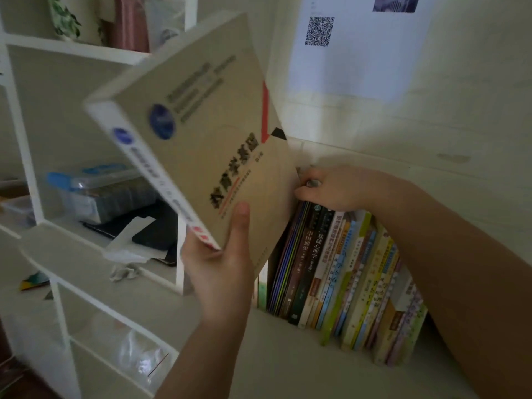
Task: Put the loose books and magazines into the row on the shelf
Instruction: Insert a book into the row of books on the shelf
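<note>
A thick beige book [201,133] with black title characters and a white spine is tilted in the air in front of the shelf. My left hand [221,263] grips its lower corner, thumb on the cover. A row of books [345,272] stands upright on the white surface [288,364] against the wall, leaning slightly left. My right hand [342,187] rests on top of the leftmost books of that row, fingers curled over their upper edges. The beige book's lower edge hangs just left of the row and hides its left end.
A white open shelf unit [37,214] stands at left, holding a clear plastic box with a blue lid [100,191], dark flat items and crumpled paper [126,249]. A plant and a pink vase [129,21] sit higher up. A sheet with a QR code [319,31] hangs on the wall.
</note>
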